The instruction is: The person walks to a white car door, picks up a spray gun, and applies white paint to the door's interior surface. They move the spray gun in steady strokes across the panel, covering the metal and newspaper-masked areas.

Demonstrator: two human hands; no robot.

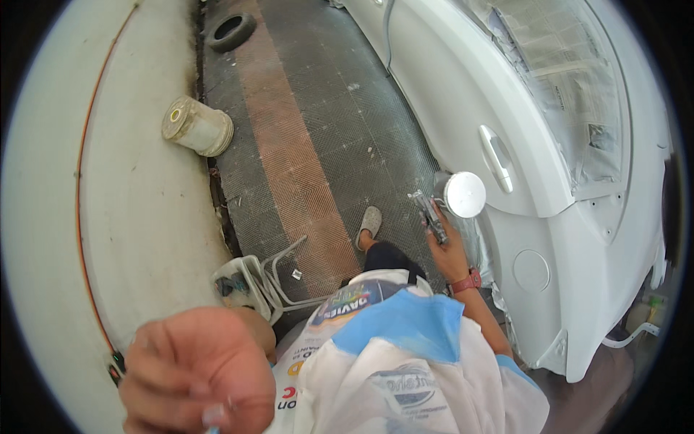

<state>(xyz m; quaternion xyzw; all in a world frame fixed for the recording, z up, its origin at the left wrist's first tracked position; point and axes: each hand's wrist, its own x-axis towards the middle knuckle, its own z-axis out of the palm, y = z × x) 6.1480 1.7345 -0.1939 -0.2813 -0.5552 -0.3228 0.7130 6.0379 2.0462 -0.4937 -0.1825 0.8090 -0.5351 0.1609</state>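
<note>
My right hand (450, 249) grips a paint spray gun (432, 215) with a round white cup (464, 194) on top, held close to the lower side of a white car body (463, 94) beneath its door handle (497, 158). A red watch (466, 282) sits on that wrist. My left hand (195, 369) is raised close to the camera at the lower left, blurred, its fingers curled in. A tiny bluish bit shows under it at the frame edge. My grey shoe (369, 223) stands on the grating.
The car's windows are masked with newspaper (571, 79). The floor is a dark metal grating (311, 108) beside a pale concrete strip (137, 217). A white bucket (196, 126) lies on its side, a tyre (231, 31) farther off. A wire frame with paper (249, 282) stands near my left. An orange hose (81, 181) runs along the left.
</note>
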